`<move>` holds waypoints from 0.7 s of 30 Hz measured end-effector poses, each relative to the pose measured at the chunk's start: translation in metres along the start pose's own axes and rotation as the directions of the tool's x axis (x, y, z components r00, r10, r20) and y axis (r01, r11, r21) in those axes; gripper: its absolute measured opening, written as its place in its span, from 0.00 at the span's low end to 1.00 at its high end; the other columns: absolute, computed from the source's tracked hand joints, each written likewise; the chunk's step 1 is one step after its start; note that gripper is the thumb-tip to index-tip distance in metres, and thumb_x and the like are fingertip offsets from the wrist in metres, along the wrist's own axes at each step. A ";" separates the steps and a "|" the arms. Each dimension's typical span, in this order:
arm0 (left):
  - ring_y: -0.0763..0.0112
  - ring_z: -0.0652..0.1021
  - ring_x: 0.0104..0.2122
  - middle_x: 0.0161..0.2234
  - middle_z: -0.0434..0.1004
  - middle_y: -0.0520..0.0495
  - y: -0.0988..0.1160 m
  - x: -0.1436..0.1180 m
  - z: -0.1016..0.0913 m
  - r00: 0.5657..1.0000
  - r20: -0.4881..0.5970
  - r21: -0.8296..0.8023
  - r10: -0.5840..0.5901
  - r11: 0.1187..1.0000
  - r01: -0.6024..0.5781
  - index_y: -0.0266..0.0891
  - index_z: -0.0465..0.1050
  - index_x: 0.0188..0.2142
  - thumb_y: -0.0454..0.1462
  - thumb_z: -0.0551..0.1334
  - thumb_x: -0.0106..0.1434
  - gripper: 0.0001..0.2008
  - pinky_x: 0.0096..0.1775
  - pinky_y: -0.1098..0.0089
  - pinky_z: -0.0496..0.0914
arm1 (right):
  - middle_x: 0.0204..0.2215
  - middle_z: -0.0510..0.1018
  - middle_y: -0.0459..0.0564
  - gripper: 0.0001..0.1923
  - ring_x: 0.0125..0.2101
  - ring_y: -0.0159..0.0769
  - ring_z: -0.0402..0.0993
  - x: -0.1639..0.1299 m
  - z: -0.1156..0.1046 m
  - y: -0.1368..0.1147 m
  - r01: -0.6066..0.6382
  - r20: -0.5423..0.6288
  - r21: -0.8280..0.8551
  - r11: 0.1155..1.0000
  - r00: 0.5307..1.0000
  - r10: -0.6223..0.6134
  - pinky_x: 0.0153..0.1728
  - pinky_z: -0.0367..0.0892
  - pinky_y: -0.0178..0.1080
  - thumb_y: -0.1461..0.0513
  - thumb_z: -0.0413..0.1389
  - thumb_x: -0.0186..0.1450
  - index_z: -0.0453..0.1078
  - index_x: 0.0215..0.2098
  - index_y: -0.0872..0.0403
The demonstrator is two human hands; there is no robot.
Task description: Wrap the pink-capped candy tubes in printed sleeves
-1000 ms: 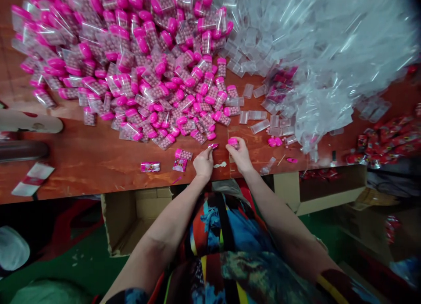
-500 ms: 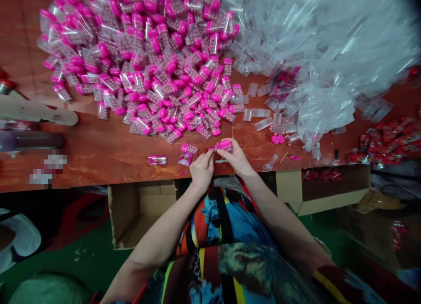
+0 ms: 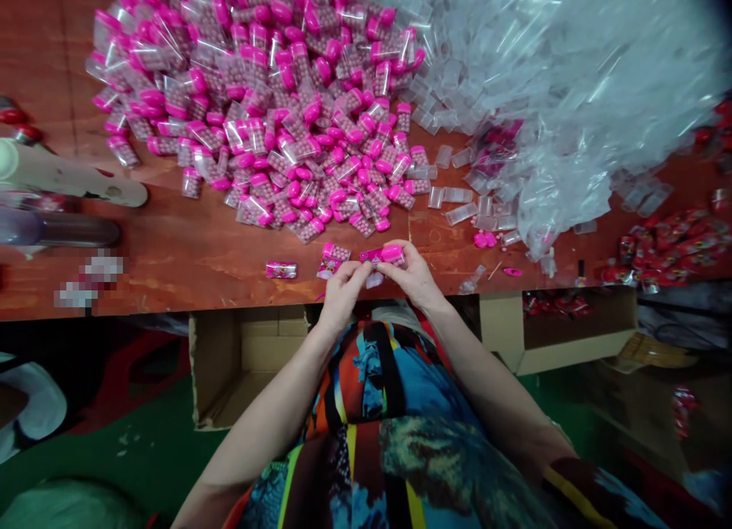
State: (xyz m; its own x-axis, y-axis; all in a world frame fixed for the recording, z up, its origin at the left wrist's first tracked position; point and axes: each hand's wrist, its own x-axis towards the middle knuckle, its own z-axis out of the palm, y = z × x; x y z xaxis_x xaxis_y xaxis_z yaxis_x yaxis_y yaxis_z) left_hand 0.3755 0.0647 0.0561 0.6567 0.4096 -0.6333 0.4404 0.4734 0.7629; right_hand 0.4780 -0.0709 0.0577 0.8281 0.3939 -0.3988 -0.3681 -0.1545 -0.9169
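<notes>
Holding one pink-capped vial [image 3: 387,253] between both hands at the tabletop [image 3: 188,258] edge.
Left hand [image 3: 341,285] pinches its label end; right hand [image 3: 415,274] grips the cap end. Heap of filled vials [image 3: 274,110] behind, clear sleeves [image 3: 572,79] right.

We see both hands meeting at the near edge of the brown wooden table [image 3: 171,262]: left hand [image 3: 341,287] and right hand [image 3: 415,276] touching, pinching one small pink-capped clear plastic tube [image 3: 384,254] between them. Just left of the left hand lie a small printed sticker packet [image 3: 328,268] and a loose pink-capped tube [image 3: 336,251]; further left, a small labelled tube lying flat [image 3: 281,270]. Behind the hands sits the big heap of pink-capped filled tubes [image 3: 268,110]. Right of that heap, the pile of clear plastic wrappers [image 3: 572,87]; scattered empty clear tubes [image 3: 463,209] lie between them. Under the table edge, an open brown cardboard box [image 3: 240,361] sits left of our lap.
</notes>
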 end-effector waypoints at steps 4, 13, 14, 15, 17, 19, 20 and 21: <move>0.76 0.68 0.28 0.23 0.71 0.56 0.008 -0.003 -0.004 0.996 0.087 -0.093 -0.036 0.995 0.044 0.38 0.74 0.22 0.46 0.84 0.57 0.24 0.34 0.74 0.64 | 0.36 0.80 0.41 0.26 0.36 0.38 0.78 -0.004 0.000 0.001 0.008 0.041 -0.060 0.998 0.999 -0.005 0.46 0.76 0.44 0.53 0.76 0.56 0.76 0.49 0.46; 0.77 0.73 0.25 0.21 0.76 0.53 0.011 -0.009 0.005 0.970 0.087 -0.214 -0.227 0.947 0.241 0.36 0.79 0.23 0.39 0.85 0.59 0.19 0.33 0.75 0.66 | 0.36 0.80 0.44 0.24 0.35 0.39 0.75 -0.007 0.006 0.011 0.021 0.021 -0.058 0.998 1.000 -0.020 0.39 0.75 0.42 0.50 0.75 0.58 0.76 0.48 0.46; 0.76 0.73 0.24 0.21 0.77 0.52 0.014 -0.010 0.005 0.962 0.100 -0.221 -0.253 0.937 0.269 0.35 0.79 0.24 0.38 0.84 0.61 0.18 0.32 0.75 0.67 | 0.35 0.79 0.43 0.24 0.34 0.38 0.75 -0.006 0.005 0.011 0.030 0.017 -0.071 0.997 0.999 -0.029 0.38 0.75 0.42 0.50 0.76 0.58 0.76 0.48 0.46; 0.76 0.74 0.23 0.22 0.78 0.51 0.016 -0.011 0.006 0.954 0.111 -0.228 -0.278 0.927 0.297 0.35 0.80 0.24 0.37 0.82 0.64 0.18 0.32 0.75 0.68 | 0.35 0.79 0.42 0.24 0.34 0.38 0.75 -0.005 0.005 0.010 0.039 0.019 -0.088 0.995 0.999 -0.038 0.38 0.75 0.42 0.50 0.76 0.58 0.76 0.47 0.46; 0.76 0.75 0.22 0.21 0.78 0.49 0.022 -0.012 0.007 0.939 0.119 -0.248 -0.323 0.906 0.343 0.34 0.80 0.24 0.34 0.78 0.69 0.18 0.31 0.75 0.69 | 0.34 0.80 0.41 0.25 0.34 0.37 0.76 -0.001 0.003 0.009 0.040 0.033 -0.115 0.992 0.999 -0.037 0.37 0.76 0.41 0.49 0.77 0.58 0.76 0.47 0.46; 0.76 0.74 0.21 0.20 0.77 0.49 0.027 -0.011 0.008 0.929 0.095 -0.286 -0.357 0.884 0.369 0.33 0.80 0.25 0.31 0.74 0.73 0.18 0.31 0.76 0.70 | 0.33 0.80 0.41 0.26 0.32 0.37 0.76 0.003 0.001 0.008 -0.009 0.027 -0.095 0.995 1.000 0.012 0.34 0.75 0.39 0.47 0.76 0.59 0.76 0.49 0.45; 0.77 0.74 0.21 0.21 0.77 0.50 0.029 -0.010 0.008 0.926 0.072 -0.313 -0.371 0.873 0.374 0.33 0.80 0.26 0.29 0.72 0.75 0.18 0.30 0.76 0.70 | 0.33 0.80 0.41 0.27 0.30 0.36 0.75 0.004 0.000 0.007 -0.052 0.017 -0.060 0.997 0.998 0.053 0.31 0.74 0.39 0.45 0.75 0.60 0.75 0.51 0.45; 0.77 0.75 0.21 0.21 0.77 0.51 0.031 -0.008 0.008 0.922 0.045 -0.344 -0.384 0.861 0.375 0.33 0.80 0.27 0.29 0.70 0.77 0.18 0.30 0.77 0.70 | 0.34 0.81 0.42 0.28 0.28 0.36 0.74 0.004 0.000 0.006 -0.095 0.005 -0.014 0.995 0.995 0.095 0.27 0.72 0.39 0.43 0.73 0.62 0.74 0.52 0.45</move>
State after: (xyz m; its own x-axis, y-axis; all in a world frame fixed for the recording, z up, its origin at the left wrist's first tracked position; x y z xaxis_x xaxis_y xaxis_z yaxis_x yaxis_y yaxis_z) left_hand 0.3887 0.0697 0.0858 0.4643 0.1607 -0.8710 0.4144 0.8297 0.3740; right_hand 0.4788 -0.0708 0.0505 0.7869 0.3822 -0.4844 -0.4395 -0.2039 -0.8748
